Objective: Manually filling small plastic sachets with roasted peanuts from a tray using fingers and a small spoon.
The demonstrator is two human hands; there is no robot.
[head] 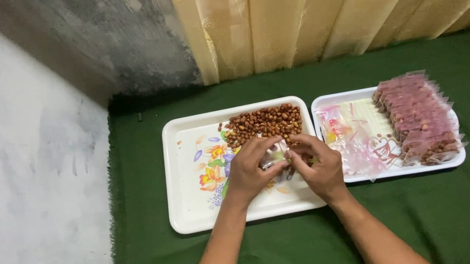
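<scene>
A green cloth [160, 253] covered the table, its left edge close against a pale, mottled wall [15, 188] and its far edge under a cream curtain [315, 4].

Left of centre lay a white rectangular tray with a floral print [182, 179]. A heap of brown roasted peanuts [263, 123] occupied its far right corner.

Both hands worked over the right half of this tray, just in front of the heap. The left hand [249, 171] was curled closed, fingers pinching a small clear plastic pouch [271, 158]. The right hand [322, 165] met it from the other side, fingertips likewise closed on the same pouch. The pouch was held between the two hands, above the tray surface; whether it touched the tray could not be determined. Its contents were largely hidden by the fingers.

Just beside the floral tray, to its right, stood a second white tray [351, 179]. Loose empty clear pouches with pink edging [355, 144] lay on its left half. On its right half a row of filled peanut packets [418, 117] lay overlapped, running from the far edge to the near edge. A few stray peanuts [384, 139] lay between the empty pouches and the filled row.
</scene>
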